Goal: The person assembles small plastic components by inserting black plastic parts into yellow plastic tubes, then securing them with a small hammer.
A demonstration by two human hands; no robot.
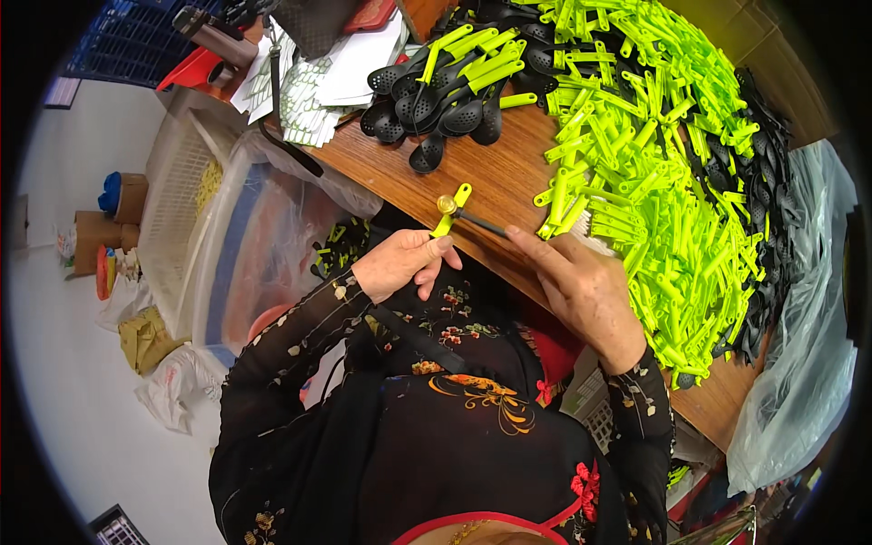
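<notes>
At the table's front edge, my left hand (pixel 400 263) pinches a lime-green handle (pixel 461 194) with a hole in its end. My right hand (pixel 590 291) is closed on the dark shaft of a small hammer-like tool (pixel 481 223). Its round, brass-coloured head lies over the green handle; I cannot tell whether they touch. Beyond my hands lies a group of black perforated spoons (pixel 445 107) with green handles. A large heap of loose green handles (pixel 654 218) spreads right of my right hand. Black spoon parts (pixel 772 191) lie along the heap's far right side.
White papers (pixel 350 82) and a flask (pixel 216 38) stand at the back left. Clear plastic sheeting (pixel 790 363) hangs at the right edge. Left of the wooden table (pixel 381 168) are a pale crate (pixel 186 173) and a plastic-lined tub (pixel 218 291).
</notes>
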